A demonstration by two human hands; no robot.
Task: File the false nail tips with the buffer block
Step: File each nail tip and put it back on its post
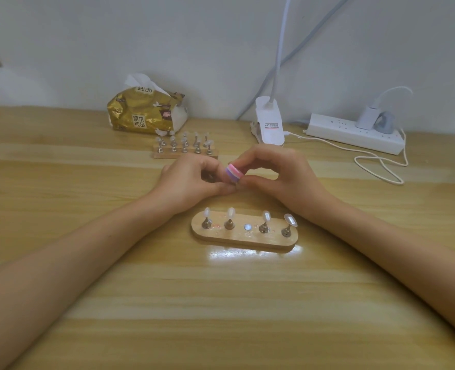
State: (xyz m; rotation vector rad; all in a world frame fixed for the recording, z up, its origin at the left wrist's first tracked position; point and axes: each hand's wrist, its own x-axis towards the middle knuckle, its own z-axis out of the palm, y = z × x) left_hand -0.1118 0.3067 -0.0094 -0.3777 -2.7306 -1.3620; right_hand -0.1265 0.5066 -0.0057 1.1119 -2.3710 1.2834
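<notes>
Thumb and fingers of our right grip (pixel 282 177) are clamped on the buffer block (pixel 233 174), a small pink-and-purple striped piece held raised off the counter (pixel 87 289) with one striped end turned toward us. We judge that pinch keeps a working face free for short filing strokes. Our left grip (pixel 191 180) meets it from the other side, fingers curled and drawn together right against the block. What they close on is hidden, so we cannot tell whether that grip holds anything. The reason for the pose may sit just in front of the wrists: a near wooden holder (pixel 245 237) carries four false nail tips (pixel 231 212) upright on metal pegs, while its middle spot (pixel 247 227) shows only a bright bare disc. We take it that the fifth tip has been lifted out for filing between the hands, though no tip is visible there. Both forearms rest low on the counter, which should steady fine work. Beyond the hands a second holder (pixel 185 153) stands crowded with more tips, close enough to reach. Behind it lies a gold tissue pack (pixel 146 113), handy for dust. To the right, well apart from the work, are a white clip lamp base (pixel 269 124), a power strip (pixel 354 132) and a looped cable (pixel 381 166). Judging by the four tips waiting on their pegs, the filing appears far from finished.
</notes>
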